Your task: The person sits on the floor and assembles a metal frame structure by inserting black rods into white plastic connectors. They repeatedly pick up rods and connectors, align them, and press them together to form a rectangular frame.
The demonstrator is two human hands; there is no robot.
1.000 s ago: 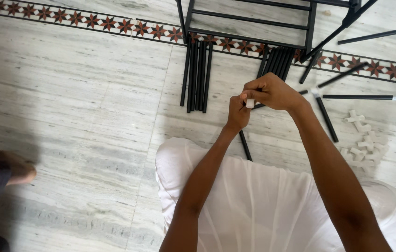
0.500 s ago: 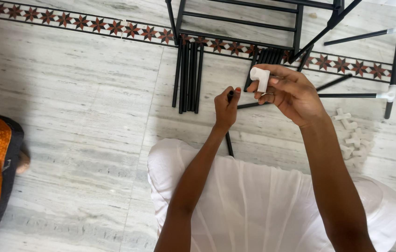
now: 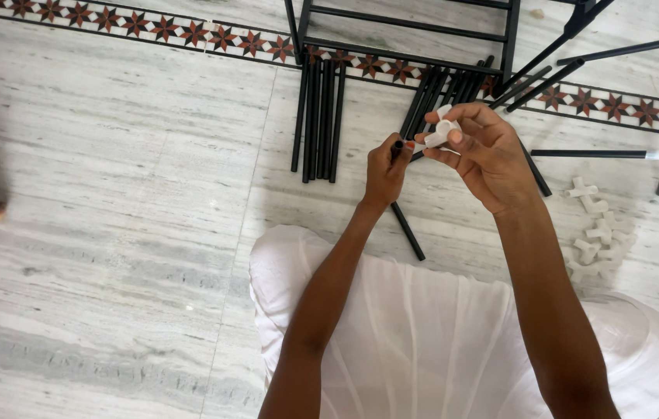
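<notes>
Right hand [image 3: 492,159] lowered | white connector [image 3: 439,133] (apparently mostly hidden) | left hand [image 3: 386,167] grips black rod [image 3: 408,231]

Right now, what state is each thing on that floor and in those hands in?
Left hand: closed around a black rod's end.
Right hand: pinching a white connector.
White connector: held off the floor, not joined to the rod.
Black rod: slanted, lower end toward the floor.
Loose black rods: lying in bundles.
Spare white connectors: heaped loose.

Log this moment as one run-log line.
left hand: grips black rod | right hand: holds white connector | loose connectors on floor
</notes>
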